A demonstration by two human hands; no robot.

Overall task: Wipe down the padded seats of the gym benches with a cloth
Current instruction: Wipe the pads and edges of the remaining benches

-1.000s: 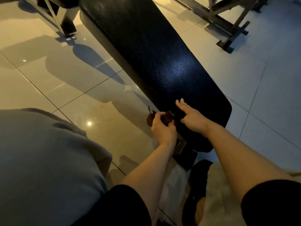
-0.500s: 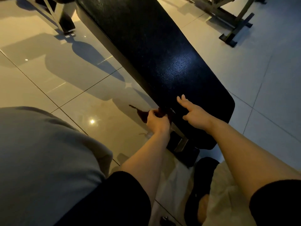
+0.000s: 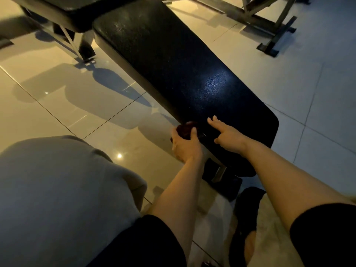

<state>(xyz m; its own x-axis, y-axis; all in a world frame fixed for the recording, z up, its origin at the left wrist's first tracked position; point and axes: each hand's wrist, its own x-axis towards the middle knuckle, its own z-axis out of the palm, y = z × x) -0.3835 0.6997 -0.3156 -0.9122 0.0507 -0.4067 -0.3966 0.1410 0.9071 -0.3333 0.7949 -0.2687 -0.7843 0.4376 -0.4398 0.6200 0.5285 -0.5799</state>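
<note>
A long black padded bench seat (image 3: 173,60) runs from the upper middle down to the centre of the view. My left hand (image 3: 185,144) grips a dark red cloth (image 3: 185,129) bunched against the seat's near left edge. My right hand (image 3: 225,134) rests on the pad's near end, two fingers stretched forward and the others curled under. Most of the cloth is hidden inside my left fist.
A second black padded bench (image 3: 77,10) stands at the top left on metal legs (image 3: 84,47). A dark metal frame (image 3: 269,29) stands on the floor at the top right. Glossy floor tiles (image 3: 77,105) surround the bench. My knee in grey fabric (image 3: 57,189) fills the lower left.
My left hand has moved the cloth up from below the seat's side onto its left edge. My right hand stays on the pad. The view has tilted up, showing the second bench.
</note>
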